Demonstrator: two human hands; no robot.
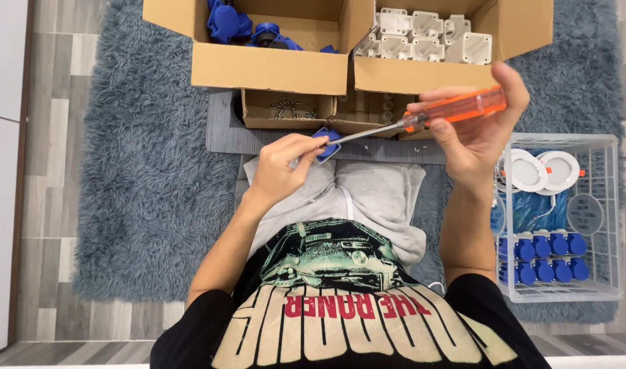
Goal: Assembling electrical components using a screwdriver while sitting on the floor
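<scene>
Closest to the head camera is the person's black printed t-shirt (354, 321), with grey sweatpants (368, 195) below it, so they're sitting on the shaggy grey-blue rug (142, 171) with everything fanned out in front within arm's reach.

Left hand (282, 167) is pinched shut around a small blue square plastic part (329, 143), held up over the lap with the wrist bent in, which looks like it's there to steady the part against the tool. Right hand (473, 126) is wrapped tight on the translucent orange handle of a screwdriver (456, 108), elbow out, the metal shaft angled down-left so the tip meets the blue part.

Behind the hands: a cardboard box with blue fittings (258, 65), a cardboard box of white plastic housings (429, 34), and a shallow cardboard tray of small screws (286, 109). Off to the right sits a clear wire-frame crate (614, 205) holding round white discs and blue capped pieces.
</scene>
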